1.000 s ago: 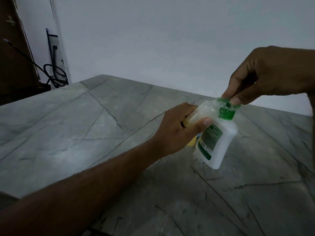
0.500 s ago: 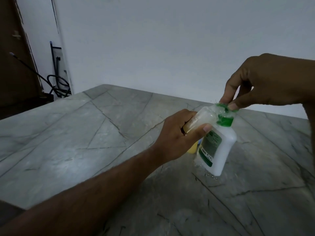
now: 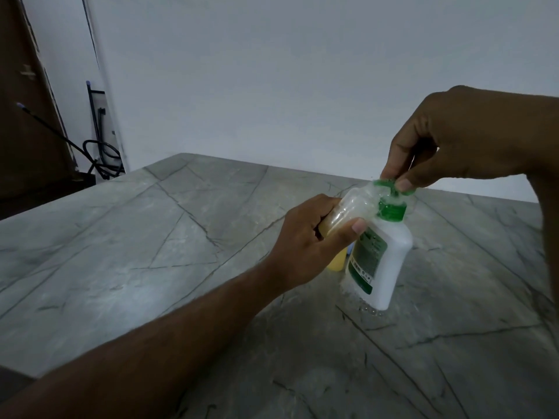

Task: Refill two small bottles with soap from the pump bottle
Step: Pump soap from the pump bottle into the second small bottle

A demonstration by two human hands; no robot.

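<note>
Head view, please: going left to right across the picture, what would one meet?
Black cables by the wall → left hand holding the clear small bottle → white pump bottle → right hand, all over the grey table.

1. The pump bottle stands on the table, toward its right side.
2. A small bottle lies tilted in the left hand, its mouth up against the pump head, left of the pump bottle's neck.
3. The right hand sits above the pump bottle, fingertips on the pump head.
4. A second small bottle stands on the table behind the left hand, just left of the pump bottle.
5. Cables lie beyond the table's far left corner, against the wall.
</note>
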